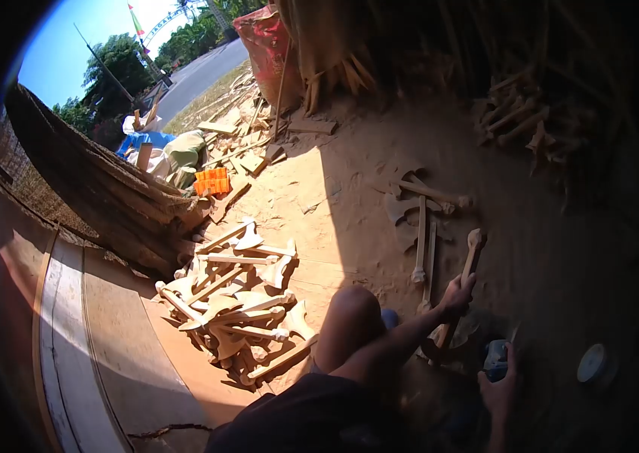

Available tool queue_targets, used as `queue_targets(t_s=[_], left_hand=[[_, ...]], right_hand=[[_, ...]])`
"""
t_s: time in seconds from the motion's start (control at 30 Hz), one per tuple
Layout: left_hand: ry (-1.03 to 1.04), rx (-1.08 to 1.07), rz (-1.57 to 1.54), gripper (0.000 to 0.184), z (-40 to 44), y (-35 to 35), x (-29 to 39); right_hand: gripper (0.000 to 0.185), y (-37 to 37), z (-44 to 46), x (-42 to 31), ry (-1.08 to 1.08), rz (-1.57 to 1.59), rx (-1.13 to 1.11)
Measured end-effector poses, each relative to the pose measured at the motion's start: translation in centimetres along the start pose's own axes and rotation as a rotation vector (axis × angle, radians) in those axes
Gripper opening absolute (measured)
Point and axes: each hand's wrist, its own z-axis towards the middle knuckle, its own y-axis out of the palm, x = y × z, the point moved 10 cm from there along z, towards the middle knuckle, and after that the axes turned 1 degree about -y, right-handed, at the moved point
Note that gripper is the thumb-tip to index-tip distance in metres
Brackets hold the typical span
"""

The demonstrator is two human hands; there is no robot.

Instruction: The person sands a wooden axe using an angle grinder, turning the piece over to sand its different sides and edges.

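My left hand (456, 294) is closed around the shaft of a carved wooden axe (473, 255), its knobbed end pointing up and away. The axe's lower end is in deep shade and hard to make out. In my right hand (500, 389) is a dark, rounded power tool that looks like a grinder (496, 358). It is close to the lower part of the axe; whether they touch I cannot tell. Ahead of my left hand, several more wooden axes (420, 234) lie on the dusty ground.
A sunlit pile of wooden axes (236, 302) lies left of my knee (350, 321). Wooden boards (119, 332) are at far left. A round pale-lidded container (592, 364) stands at right. More carved pieces (519, 117), an orange object (212, 182) and a red sack (265, 57) are farther off.
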Motion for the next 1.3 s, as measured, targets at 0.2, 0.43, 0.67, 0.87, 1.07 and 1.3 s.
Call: queue_targets(t_s=[0.2,0.43,0.67,0.87,1.07,1.3], left_hand=[[0.081,-0.052,0.002,0.049,2.2,0.4,-1.5],[0.058,0.031,0.130,0.047,0.6,0.8,0.1],[0.065,0.013,0.137,0.045,-0.2,0.9,1.0],[0.079,0.031,0.199,0.045,0.3,0.8,0.9],[0.072,0.041,0.198,0.048,0.0,0.9,1.1],[0.061,0.025,0.209,0.048,0.6,0.9,0.6]], right_hand=[[0.096,1.1,0.0,0.1,-0.026,0.015,-0.035],[0.089,2.2,-0.4,-1.2,-0.052,0.081,-0.094],[0.089,2.9,-0.8,0.3,-0.151,0.229,-0.040],[0.086,4.2,-0.7,-0.1,-0.083,0.183,-0.123],[0.086,4.6,-0.5,-0.3,-0.072,0.238,-0.166],[0.087,4.8,-0.4,-0.4,-0.089,0.265,-0.164]])
